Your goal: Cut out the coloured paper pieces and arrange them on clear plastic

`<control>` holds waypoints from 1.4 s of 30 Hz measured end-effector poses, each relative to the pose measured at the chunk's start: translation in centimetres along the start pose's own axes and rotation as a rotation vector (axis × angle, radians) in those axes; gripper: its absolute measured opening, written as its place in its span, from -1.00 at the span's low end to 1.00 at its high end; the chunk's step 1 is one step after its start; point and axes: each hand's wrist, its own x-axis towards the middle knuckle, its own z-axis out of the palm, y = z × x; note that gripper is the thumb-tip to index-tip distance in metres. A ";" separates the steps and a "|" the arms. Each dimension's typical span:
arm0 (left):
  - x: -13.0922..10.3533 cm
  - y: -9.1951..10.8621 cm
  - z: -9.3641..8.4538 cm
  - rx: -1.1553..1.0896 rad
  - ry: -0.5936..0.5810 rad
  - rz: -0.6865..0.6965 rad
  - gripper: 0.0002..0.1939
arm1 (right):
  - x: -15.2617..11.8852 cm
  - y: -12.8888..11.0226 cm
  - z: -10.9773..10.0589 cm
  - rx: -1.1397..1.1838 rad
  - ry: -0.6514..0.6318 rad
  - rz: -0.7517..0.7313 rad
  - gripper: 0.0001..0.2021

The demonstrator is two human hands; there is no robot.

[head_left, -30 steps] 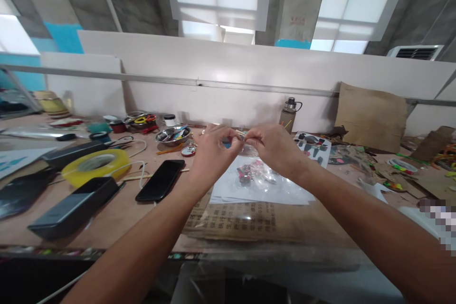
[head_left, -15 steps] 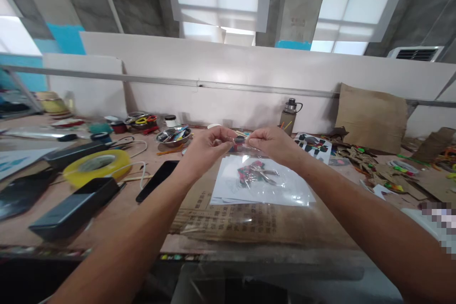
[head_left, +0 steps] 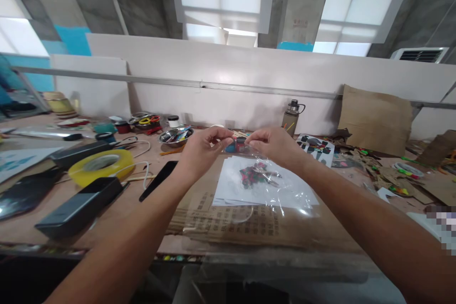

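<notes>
Head view: your left hand (head_left: 204,152) and right hand (head_left: 276,146) finely pinch clear, glossy plastic film (head_left: 285,198) above Chinese-printed flat brown cardboard (head_left: 221,221).

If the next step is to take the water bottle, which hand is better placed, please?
The right hand, probably: the water bottle stands just beyond it, while the left hand is farther away. Whether either grip holds the clear plastic is unclear.

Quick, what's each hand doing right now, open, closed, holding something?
Left hand: curled, fingertips close together; grip can't be told.
Right hand: closed in a pinch, apparently on clear plastic.
</notes>
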 end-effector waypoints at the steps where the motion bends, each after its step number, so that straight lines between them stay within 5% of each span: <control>1: 0.2 0.1 -0.2 0.021 -0.017 0.003 -0.80 | -0.1 0.0 0.0 -0.010 0.002 -0.014 -0.77; 6: 0.9 0.4 -0.8 0.097 -0.141 0.026 -0.74 | -0.4 -0.3 0.1 -0.071 -0.016 -0.082 -0.79; 8: 0.9 0.4 -0.9 0.126 -0.107 0.074 -0.77 | -0.4 -0.4 0.1 -0.082 -0.011 -0.080 -0.79; 15: 0.3 0.5 -0.7 0.536 0.108 0.710 -0.87 | -0.4 -0.3 -0.2 -0.123 0.019 -0.060 -0.79; 19: 0.3 0.1 -0.6 0.577 0.199 0.868 -0.89 | -0.7 -0.5 -0.3 -0.087 0.035 0.000 -0.80; 24: -0.3 0.1 -0.6 0.486 0.219 0.747 -0.93 | -0.8 -0.8 -0.3 -0.077 0.052 0.039 -0.80; 31: -1.0 0.2 -1.3 0.313 0.086 0.567 -0.89 | -0.8 -0.7 -0.4 -0.084 0.064 0.072 -0.79; 35: -0.1 -0.3 -1.4 0.355 0.073 0.405 -0.73 | -0.7 -0.8 -0.3 -0.095 0.052 0.043 -0.79; 42: 0.8 0.5 -1.5 0.295 -0.018 0.305 -0.88 | -0.8 -1.1 -0.2 -0.085 0.040 0.032 -0.80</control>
